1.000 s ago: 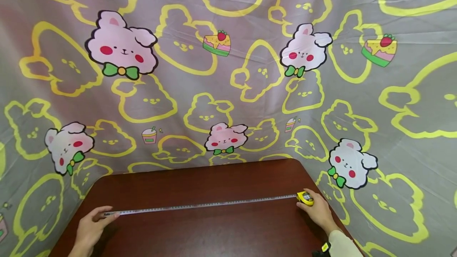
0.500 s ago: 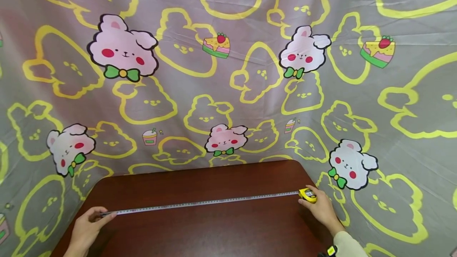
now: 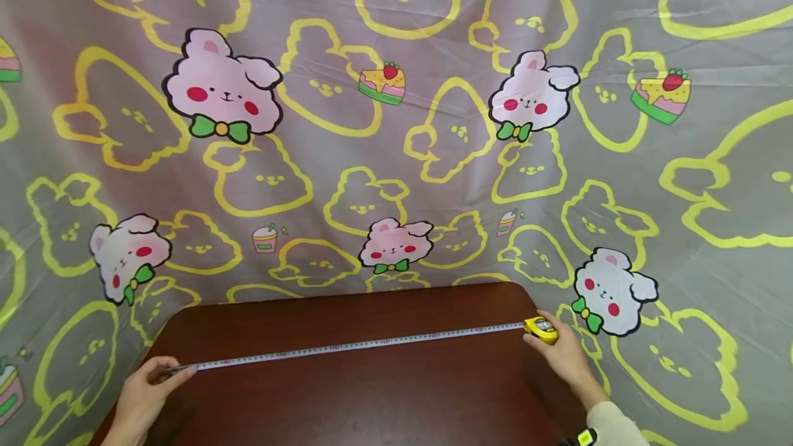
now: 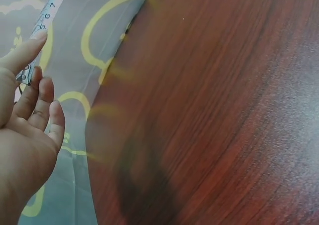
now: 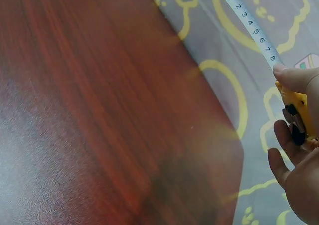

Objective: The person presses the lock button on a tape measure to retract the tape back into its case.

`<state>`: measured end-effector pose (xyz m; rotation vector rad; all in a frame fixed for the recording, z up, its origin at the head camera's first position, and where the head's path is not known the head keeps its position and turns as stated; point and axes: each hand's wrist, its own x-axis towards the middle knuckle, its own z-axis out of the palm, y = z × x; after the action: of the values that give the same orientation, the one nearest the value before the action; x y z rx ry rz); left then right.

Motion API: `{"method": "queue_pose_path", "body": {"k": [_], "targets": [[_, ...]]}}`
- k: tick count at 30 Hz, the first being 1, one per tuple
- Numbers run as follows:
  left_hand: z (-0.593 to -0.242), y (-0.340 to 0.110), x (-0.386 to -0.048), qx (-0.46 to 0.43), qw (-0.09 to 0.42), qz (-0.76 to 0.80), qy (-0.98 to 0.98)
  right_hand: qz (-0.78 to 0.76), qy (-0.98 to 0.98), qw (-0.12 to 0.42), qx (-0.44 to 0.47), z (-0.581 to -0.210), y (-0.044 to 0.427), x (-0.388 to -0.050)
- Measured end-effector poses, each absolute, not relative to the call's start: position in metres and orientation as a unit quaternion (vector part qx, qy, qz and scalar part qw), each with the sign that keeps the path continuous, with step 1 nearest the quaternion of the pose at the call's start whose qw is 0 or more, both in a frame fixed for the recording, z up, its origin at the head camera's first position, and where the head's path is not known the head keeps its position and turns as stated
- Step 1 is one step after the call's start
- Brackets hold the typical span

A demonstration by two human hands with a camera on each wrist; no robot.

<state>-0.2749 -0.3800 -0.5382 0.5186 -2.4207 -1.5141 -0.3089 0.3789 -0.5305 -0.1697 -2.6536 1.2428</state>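
Left hand [image 3: 141, 394] pinches the end of the thin white printed tape blade [image 3: 353, 345] and the right hand [image 3: 571, 362] grips its rounded yellow plastic-looking case [image 3: 544, 336], so I'd hold both ends level and the pull gentle so it doesn't twist. The blade's a flat, flexible-looking ribbon spanning over the glossy red-brown wood-grain tabletop [image 3: 347, 401], straight all the way to the chunky case

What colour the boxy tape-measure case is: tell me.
Mostly yellow: the tape-measure case, clearest in the head view.
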Motion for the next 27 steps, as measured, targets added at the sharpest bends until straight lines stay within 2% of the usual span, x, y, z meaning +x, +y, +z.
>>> {"method": "queue_pose_path", "body": {"k": [14, 27], "targets": [[-0.520, -0.381, -0.269, 0.142, 0.154, -0.509, -0.835, 0.419, -0.889, 0.182, -0.024, -0.518, 0.374, -0.305], [-0.512, -0.380, -0.267, 0.119, 0.188, -0.529, -0.819, 0.436, -0.883, 0.172, -0.036, -0.509, 0.370, -0.301]]}}
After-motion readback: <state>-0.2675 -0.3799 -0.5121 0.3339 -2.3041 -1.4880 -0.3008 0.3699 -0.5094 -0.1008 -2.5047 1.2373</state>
